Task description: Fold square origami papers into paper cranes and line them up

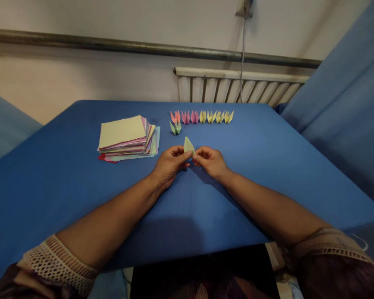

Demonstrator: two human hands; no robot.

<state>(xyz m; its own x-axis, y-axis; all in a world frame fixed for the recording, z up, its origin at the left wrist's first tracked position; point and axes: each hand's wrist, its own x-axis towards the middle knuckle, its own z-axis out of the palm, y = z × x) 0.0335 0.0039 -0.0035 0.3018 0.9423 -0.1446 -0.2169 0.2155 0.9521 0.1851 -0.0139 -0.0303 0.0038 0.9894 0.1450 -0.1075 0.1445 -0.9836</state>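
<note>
Head view of a blue cloth-covered table (81, 174), seen from above the person's forearms. The left hand (170, 165) and the right hand (210, 162) meet near the table's middle, fingers curled inward, and together pinch the lower end of a small pale green folded paper piece with a pointed tip (188, 145). The piece stands upright between the two sets of fingertips, its point rising above them and its base hidden in the grip; it is held just above the cloth. Directly beyond the hands lies a green folded paper piece (175, 127), and behind that a straight row of pink and yellow folded paper pieces (202, 116) runs towards the right, the pink ones at the left end and the yellow ones at the right. To the left of the hands, well apart from them, rests a fanned stack of pastel square paper sheets (127, 138), a pale yellow sheet on top. A white ribbed radiator (239, 85) stands against the wall behind the table.
</note>
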